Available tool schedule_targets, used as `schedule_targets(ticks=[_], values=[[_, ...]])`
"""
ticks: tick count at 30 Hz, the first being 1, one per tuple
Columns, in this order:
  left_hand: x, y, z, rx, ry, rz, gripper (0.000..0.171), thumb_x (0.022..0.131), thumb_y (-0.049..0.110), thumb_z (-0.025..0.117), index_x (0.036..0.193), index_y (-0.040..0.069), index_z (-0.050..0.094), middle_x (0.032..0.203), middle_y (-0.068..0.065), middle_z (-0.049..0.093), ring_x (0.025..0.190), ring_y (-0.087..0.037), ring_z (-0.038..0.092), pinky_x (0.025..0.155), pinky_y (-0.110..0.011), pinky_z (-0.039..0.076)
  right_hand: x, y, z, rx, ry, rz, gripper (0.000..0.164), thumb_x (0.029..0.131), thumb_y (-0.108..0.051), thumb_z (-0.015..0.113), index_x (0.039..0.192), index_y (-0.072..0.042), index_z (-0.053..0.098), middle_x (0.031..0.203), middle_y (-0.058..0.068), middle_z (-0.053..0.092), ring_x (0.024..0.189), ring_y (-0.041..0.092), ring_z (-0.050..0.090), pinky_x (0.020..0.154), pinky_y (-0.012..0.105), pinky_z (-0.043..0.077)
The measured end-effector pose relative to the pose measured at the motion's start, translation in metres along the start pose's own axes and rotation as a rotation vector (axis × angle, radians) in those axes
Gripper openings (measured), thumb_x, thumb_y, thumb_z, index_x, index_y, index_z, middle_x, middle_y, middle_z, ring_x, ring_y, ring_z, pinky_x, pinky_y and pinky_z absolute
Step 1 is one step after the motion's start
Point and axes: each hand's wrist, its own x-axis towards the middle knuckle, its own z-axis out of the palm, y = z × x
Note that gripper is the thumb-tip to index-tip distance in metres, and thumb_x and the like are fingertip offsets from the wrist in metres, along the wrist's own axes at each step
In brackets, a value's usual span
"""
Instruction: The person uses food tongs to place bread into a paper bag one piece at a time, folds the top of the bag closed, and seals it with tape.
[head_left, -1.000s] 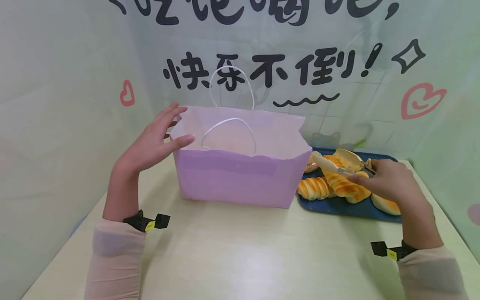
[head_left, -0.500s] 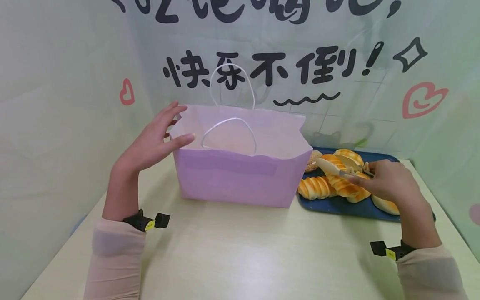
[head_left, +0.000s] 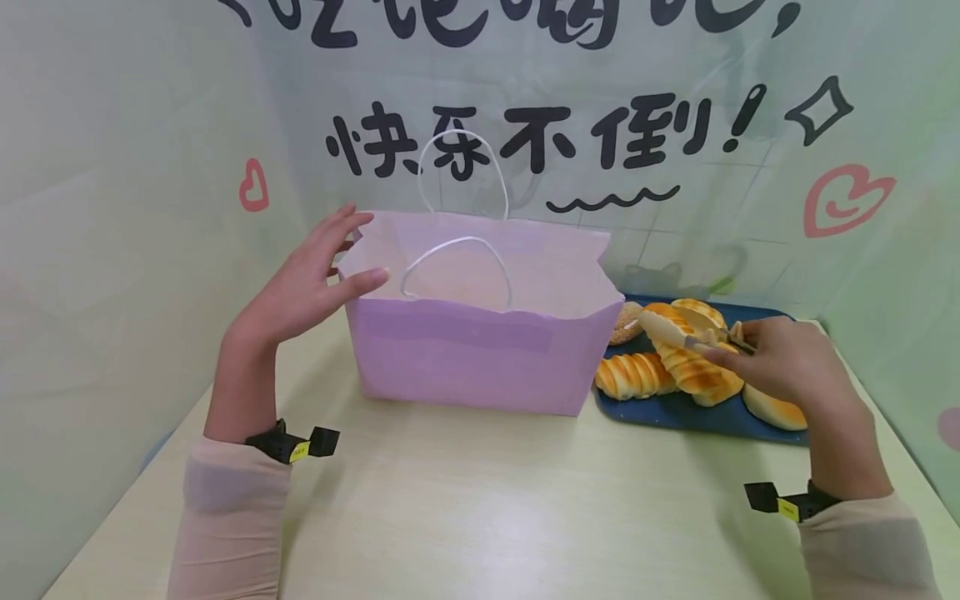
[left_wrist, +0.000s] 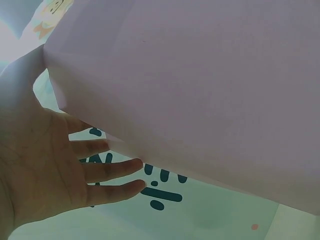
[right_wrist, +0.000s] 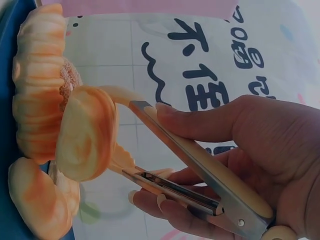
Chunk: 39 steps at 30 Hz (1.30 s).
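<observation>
A lilac paper bag (head_left: 468, 358) with white cord handles stands upright with its mouth open. My left hand (head_left: 296, 296) is at its left end, fingers spread; the thumb reaches over the rim, and the other fingers lie along the outside, as the left wrist view shows too. To the right, my right hand (head_left: 791, 358) grips a pair of beige-and-metal tongs (right_wrist: 200, 157). Their tips straddle a golden bread roll (right_wrist: 85, 135) in the right wrist view. From the head view, the tips overlap a ridged bread (head_left: 690, 367) on the tray.
Beside the bag lies a blue tray (head_left: 660, 410) with several breads, among them a ridged roll (head_left: 630, 377), a seeded ring (head_left: 624, 327) and a smooth bun (head_left: 776, 410). Printed sheets (head_left: 120, 208) wall in the pale table (head_left: 480, 500) at the back and sides.
The tongs' tips have shifted slightly right and down over the breads, standing closer together. The right hand has moved only a little. Left hand and bag look the same.
</observation>
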Motion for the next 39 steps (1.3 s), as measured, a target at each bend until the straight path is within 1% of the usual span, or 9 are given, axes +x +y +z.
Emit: schedule_targets(ticks=[4, 10, 13, 17, 25, 30, 32, 37, 39], values=[[0.000, 0.000, 0.000, 0.001, -0.002, 0.003, 0.081, 0.101, 0.045, 0.067, 0.167, 0.017, 0.030, 0.177, -0.002, 0.008, 0.153, -0.041, 0.035, 0.115, -0.064, 0.039, -0.003, 0.002, -0.004, 0.016, 0.007, -0.019, 0.064, 0.096, -0.068, 0.065, 0.085, -0.005, 0.057, 0.066, 0.001, 0.034, 0.062, 0.023, 0.040, 0.057, 0.035, 0.027], [0.000, 0.000, 0.000, 0.002, 0.000, 0.001, 0.081, 0.101, 0.045, 0.067, 0.167, 0.018, 0.030, 0.178, -0.002, 0.008, 0.153, -0.041, 0.035, 0.115, -0.064, 0.038, -0.004, 0.002, -0.009, 0.051, 0.028, -0.054, 0.067, 0.099, -0.063, 0.065, 0.117, 0.002, 0.066, 0.063, 0.002, 0.041, 0.060, 0.024, 0.043, 0.056, 0.035, 0.032], [0.000, 0.000, 0.000, 0.004, 0.000, -0.001, 0.081, 0.100, 0.046, 0.067, 0.168, 0.018, 0.030, 0.178, -0.002, 0.008, 0.153, -0.041, 0.035, 0.115, -0.065, 0.038, -0.008, -0.001, -0.014, 0.083, 0.035, -0.052, 0.073, 0.100, -0.062, 0.064, 0.131, 0.004, 0.065, 0.069, 0.003, 0.058, 0.063, 0.024, 0.047, 0.057, 0.035, 0.036], [0.000, 0.000, 0.000, 0.006, 0.002, -0.003, 0.081, 0.100, 0.046, 0.067, 0.167, 0.018, 0.030, 0.178, -0.002, 0.008, 0.153, -0.040, 0.035, 0.115, -0.065, 0.038, -0.015, -0.010, -0.020, 0.140, 0.074, -0.039, 0.076, 0.099, -0.063, 0.063, 0.137, 0.003, 0.064, 0.084, 0.007, 0.072, 0.068, 0.025, 0.051, 0.055, 0.035, 0.039], [0.000, 0.003, 0.000, 0.008, 0.000, 0.000, 0.081, 0.100, 0.046, 0.067, 0.167, 0.016, 0.031, 0.177, -0.003, 0.009, 0.153, -0.040, 0.035, 0.115, -0.064, 0.038, -0.030, -0.028, -0.029, 0.184, 0.244, -0.025, 0.069, 0.098, -0.060, 0.068, 0.132, 0.001, 0.068, 0.076, 0.005, 0.069, 0.064, 0.021, 0.052, 0.050, 0.033, 0.035], [0.000, 0.004, 0.000, 0.012, -0.001, -0.002, 0.082, 0.100, 0.047, 0.066, 0.167, 0.016, 0.031, 0.178, -0.002, 0.008, 0.154, -0.039, 0.034, 0.115, -0.065, 0.038, -0.040, -0.036, -0.034, 0.230, 0.312, 0.008, 0.075, 0.097, -0.058, 0.070, 0.140, 0.003, 0.064, 0.097, 0.021, 0.077, 0.072, 0.014, 0.066, 0.050, 0.025, 0.046], [0.000, 0.005, -0.001, 0.013, 0.000, -0.002, 0.082, 0.101, 0.047, 0.066, 0.167, 0.016, 0.031, 0.178, -0.002, 0.008, 0.154, -0.039, 0.034, 0.115, -0.065, 0.038, -0.043, -0.040, -0.036, 0.263, 0.334, 0.021, 0.073, 0.097, -0.057, 0.070, 0.142, 0.001, 0.063, 0.108, 0.026, 0.076, 0.076, 0.003, 0.068, 0.053, 0.021, 0.051], [-0.001, 0.005, -0.001, 0.025, 0.004, 0.000, 0.081, 0.100, 0.047, 0.066, 0.167, 0.016, 0.031, 0.178, -0.003, 0.008, 0.153, -0.039, 0.034, 0.114, -0.066, 0.039, -0.050, -0.052, -0.042, 0.380, 0.411, 0.020, 0.068, 0.098, -0.053, 0.072, 0.147, -0.006, 0.063, 0.121, 0.029, 0.071, 0.073, -0.025, 0.054, 0.058, 0.011, 0.050], [0.000, 0.005, 0.000, 0.027, 0.005, 0.003, 0.081, 0.100, 0.047, 0.066, 0.167, 0.016, 0.032, 0.178, -0.003, 0.008, 0.153, -0.039, 0.034, 0.114, -0.065, 0.040, -0.053, -0.058, -0.044, 0.420, 0.451, -0.005, 0.067, 0.098, -0.049, 0.073, 0.149, -0.008, 0.061, 0.127, 0.029, 0.069, 0.073, -0.027, 0.054, 0.059, 0.007, 0.049]])
